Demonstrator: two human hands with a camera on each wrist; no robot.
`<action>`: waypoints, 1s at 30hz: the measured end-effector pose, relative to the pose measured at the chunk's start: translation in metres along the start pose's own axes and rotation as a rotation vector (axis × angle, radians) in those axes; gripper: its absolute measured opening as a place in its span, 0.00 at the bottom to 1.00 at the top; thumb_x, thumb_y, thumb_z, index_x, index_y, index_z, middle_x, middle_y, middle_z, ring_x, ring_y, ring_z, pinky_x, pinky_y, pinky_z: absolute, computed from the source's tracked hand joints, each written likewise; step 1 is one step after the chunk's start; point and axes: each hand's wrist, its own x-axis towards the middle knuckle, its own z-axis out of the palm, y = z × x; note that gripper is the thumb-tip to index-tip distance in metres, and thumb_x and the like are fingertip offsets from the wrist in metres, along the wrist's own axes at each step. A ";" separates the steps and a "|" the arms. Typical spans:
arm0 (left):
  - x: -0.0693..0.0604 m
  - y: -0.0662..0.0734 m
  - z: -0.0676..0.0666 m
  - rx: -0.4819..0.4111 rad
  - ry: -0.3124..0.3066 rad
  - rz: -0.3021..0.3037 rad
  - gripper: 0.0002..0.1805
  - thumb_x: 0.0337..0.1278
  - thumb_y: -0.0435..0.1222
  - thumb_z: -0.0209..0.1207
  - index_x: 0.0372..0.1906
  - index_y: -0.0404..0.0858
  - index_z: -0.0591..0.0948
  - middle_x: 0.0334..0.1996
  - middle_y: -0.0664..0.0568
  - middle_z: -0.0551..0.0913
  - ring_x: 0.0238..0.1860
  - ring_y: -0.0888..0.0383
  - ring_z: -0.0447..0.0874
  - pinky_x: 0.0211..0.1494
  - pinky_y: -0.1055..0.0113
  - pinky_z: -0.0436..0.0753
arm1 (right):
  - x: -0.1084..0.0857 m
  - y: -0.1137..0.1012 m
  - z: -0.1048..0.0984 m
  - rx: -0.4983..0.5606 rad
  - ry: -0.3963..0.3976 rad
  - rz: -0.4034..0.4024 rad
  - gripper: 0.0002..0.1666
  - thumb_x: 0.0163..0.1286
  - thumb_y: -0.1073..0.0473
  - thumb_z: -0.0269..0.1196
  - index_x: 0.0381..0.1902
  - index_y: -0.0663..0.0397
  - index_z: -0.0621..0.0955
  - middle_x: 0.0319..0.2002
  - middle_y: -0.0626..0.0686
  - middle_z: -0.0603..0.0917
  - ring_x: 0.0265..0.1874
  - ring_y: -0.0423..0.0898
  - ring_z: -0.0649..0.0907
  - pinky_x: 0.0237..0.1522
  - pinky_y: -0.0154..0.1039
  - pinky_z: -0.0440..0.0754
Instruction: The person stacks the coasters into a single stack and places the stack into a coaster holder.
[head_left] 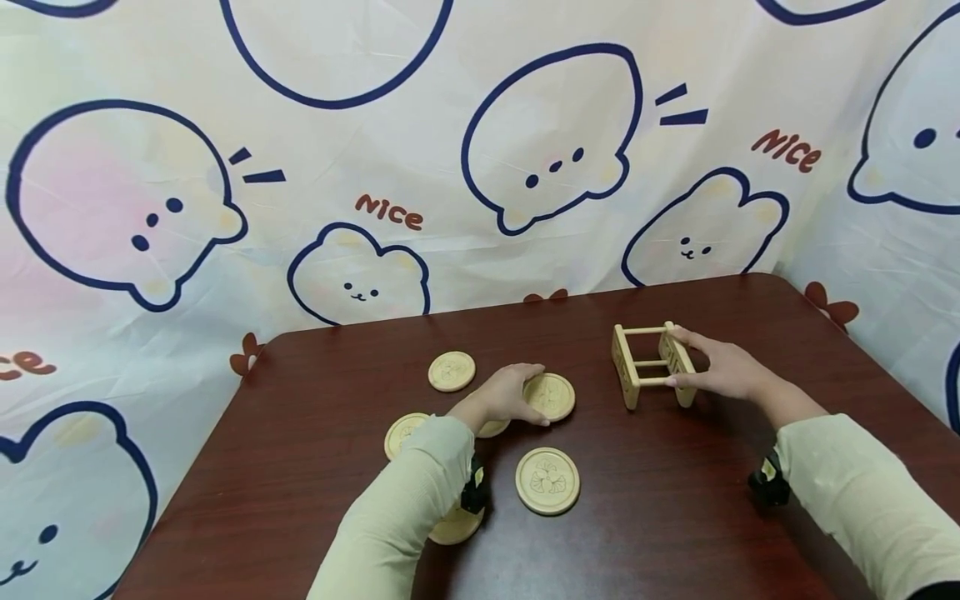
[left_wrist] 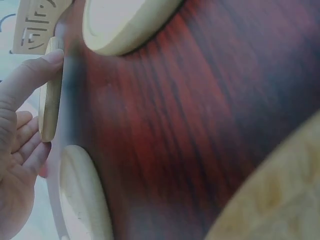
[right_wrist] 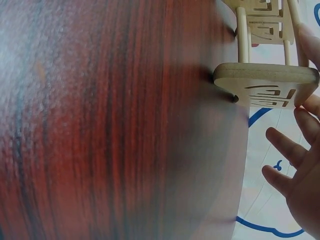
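Left hand (head_left: 504, 392) pinches a disc (head_left: 553, 397) at its rim, thumb against fingers; looks just off the table (head_left: 675, 500), but I can't judge the gap well. Right hand (head_left: 723, 371) pinches the right side panel of the rack (head_left: 649, 363), other fingers spread clear of it. Risks as I see them: the disc is thin and only edge-held, so a knock on a rod or panel could twist it out of my pinch. Rack is light-looking and held on one side only, so a sideways bump could skew or tip it. Sleeve (head_left: 405, 500) hangs over the near-left discs, could drag one. Materials: discs are pale wood, round, raised rim, line-engraved faces; rack is matching wood, flat panels with fretwork cutouts, joined by round rods; table is dark red-brown, streaky grain, a bit glossy, so probably slippery
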 end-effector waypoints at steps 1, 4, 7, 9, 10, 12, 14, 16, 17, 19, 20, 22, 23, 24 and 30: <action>-0.001 0.000 -0.001 -0.003 0.002 -0.001 0.47 0.32 0.49 0.67 0.62 0.35 0.61 0.59 0.47 0.63 0.60 0.54 0.56 0.59 0.64 0.59 | 0.000 0.000 0.000 0.001 0.000 0.000 0.55 0.49 0.32 0.57 0.66 0.54 0.51 0.60 0.69 0.56 0.54 0.68 0.60 0.46 0.62 0.61; -0.005 0.002 -0.004 -0.007 0.010 -0.001 0.47 0.32 0.48 0.67 0.62 0.36 0.61 0.59 0.48 0.63 0.60 0.54 0.57 0.59 0.64 0.59 | 0.000 0.000 0.000 0.002 0.000 -0.002 0.54 0.49 0.33 0.57 0.66 0.54 0.52 0.60 0.69 0.57 0.54 0.68 0.60 0.46 0.62 0.61; -0.009 0.003 -0.007 -0.005 0.023 0.003 0.47 0.32 0.48 0.67 0.62 0.36 0.61 0.59 0.48 0.63 0.60 0.54 0.57 0.59 0.64 0.59 | 0.001 0.001 0.001 -0.001 -0.002 -0.001 0.55 0.49 0.32 0.57 0.66 0.54 0.51 0.60 0.69 0.56 0.54 0.68 0.60 0.46 0.62 0.61; -0.013 0.002 -0.010 -0.003 0.030 0.009 0.47 0.32 0.48 0.67 0.61 0.36 0.61 0.59 0.48 0.63 0.60 0.55 0.58 0.59 0.64 0.59 | 0.002 0.001 0.001 -0.002 -0.006 0.001 0.55 0.49 0.32 0.57 0.66 0.53 0.50 0.60 0.69 0.56 0.54 0.68 0.60 0.46 0.63 0.60; -0.015 0.002 -0.011 -0.006 0.034 0.015 0.47 0.32 0.48 0.67 0.61 0.35 0.61 0.59 0.48 0.63 0.60 0.55 0.58 0.59 0.64 0.60 | 0.003 0.001 0.001 -0.002 -0.007 0.002 0.55 0.49 0.32 0.57 0.66 0.53 0.50 0.60 0.68 0.56 0.54 0.68 0.60 0.47 0.62 0.60; -0.018 0.002 -0.013 -0.009 0.037 0.021 0.46 0.33 0.48 0.67 0.61 0.35 0.61 0.59 0.48 0.63 0.60 0.55 0.58 0.58 0.64 0.60 | 0.003 0.002 0.001 -0.002 -0.010 0.003 0.55 0.49 0.32 0.57 0.66 0.52 0.50 0.60 0.69 0.56 0.54 0.68 0.60 0.47 0.62 0.60; -0.022 0.001 -0.016 -0.005 0.040 0.028 0.46 0.33 0.48 0.67 0.61 0.35 0.61 0.59 0.48 0.63 0.60 0.55 0.58 0.58 0.64 0.60 | 0.003 0.001 0.001 0.002 -0.011 0.004 0.55 0.49 0.32 0.57 0.66 0.52 0.49 0.60 0.69 0.56 0.54 0.68 0.60 0.46 0.63 0.60; -0.026 0.000 -0.018 -0.007 0.045 0.032 0.46 0.33 0.48 0.67 0.61 0.34 0.61 0.59 0.48 0.63 0.59 0.55 0.58 0.58 0.64 0.60 | 0.003 0.001 0.001 0.006 -0.011 0.005 0.55 0.49 0.32 0.57 0.66 0.52 0.49 0.60 0.69 0.56 0.54 0.68 0.60 0.46 0.63 0.60; -0.028 -0.001 -0.019 -0.007 0.044 0.029 0.46 0.33 0.48 0.67 0.61 0.34 0.61 0.59 0.48 0.63 0.60 0.55 0.58 0.58 0.64 0.60 | 0.003 0.001 0.001 0.008 -0.012 0.007 0.55 0.49 0.32 0.57 0.66 0.52 0.49 0.60 0.69 0.56 0.54 0.68 0.60 0.46 0.63 0.60; -0.032 -0.002 -0.020 -0.010 0.045 0.030 0.46 0.33 0.48 0.67 0.61 0.34 0.61 0.59 0.47 0.63 0.59 0.55 0.58 0.58 0.64 0.61 | 0.003 0.001 0.001 0.012 -0.016 0.016 0.56 0.49 0.32 0.57 0.66 0.52 0.49 0.60 0.70 0.56 0.54 0.68 0.60 0.46 0.63 0.60; -0.033 -0.003 -0.021 -0.010 0.047 0.032 0.46 0.33 0.47 0.67 0.61 0.33 0.61 0.59 0.47 0.63 0.59 0.54 0.59 0.58 0.64 0.61 | 0.002 0.001 0.001 0.012 -0.018 0.018 0.56 0.49 0.32 0.57 0.66 0.53 0.49 0.59 0.70 0.56 0.54 0.68 0.60 0.46 0.63 0.60; -0.036 -0.005 -0.023 -0.010 0.052 0.035 0.46 0.33 0.47 0.67 0.61 0.32 0.61 0.59 0.46 0.63 0.59 0.54 0.60 0.57 0.64 0.62 | 0.002 0.001 0.001 0.016 -0.020 0.019 0.55 0.49 0.33 0.57 0.66 0.54 0.49 0.59 0.71 0.55 0.54 0.69 0.59 0.46 0.64 0.60; -0.038 -0.006 -0.024 -0.010 0.055 0.037 0.46 0.34 0.46 0.67 0.61 0.32 0.61 0.58 0.45 0.64 0.58 0.54 0.60 0.57 0.64 0.62 | 0.001 0.002 0.002 0.017 -0.020 0.018 0.55 0.49 0.33 0.57 0.66 0.53 0.49 0.59 0.71 0.55 0.54 0.69 0.59 0.46 0.64 0.60; -0.039 -0.007 -0.024 -0.006 0.060 0.040 0.46 0.33 0.46 0.67 0.61 0.31 0.61 0.58 0.45 0.64 0.58 0.53 0.61 0.56 0.64 0.63 | 0.001 0.002 0.002 0.018 -0.020 0.017 0.55 0.49 0.32 0.57 0.66 0.53 0.49 0.59 0.71 0.55 0.54 0.68 0.59 0.46 0.64 0.60; -0.047 -0.012 -0.026 -0.001 0.075 0.026 0.46 0.33 0.46 0.67 0.60 0.30 0.62 0.57 0.44 0.65 0.56 0.52 0.63 0.55 0.63 0.64 | 0.001 0.004 0.003 0.021 -0.008 0.007 0.55 0.49 0.31 0.57 0.66 0.52 0.49 0.59 0.70 0.55 0.54 0.69 0.60 0.46 0.63 0.61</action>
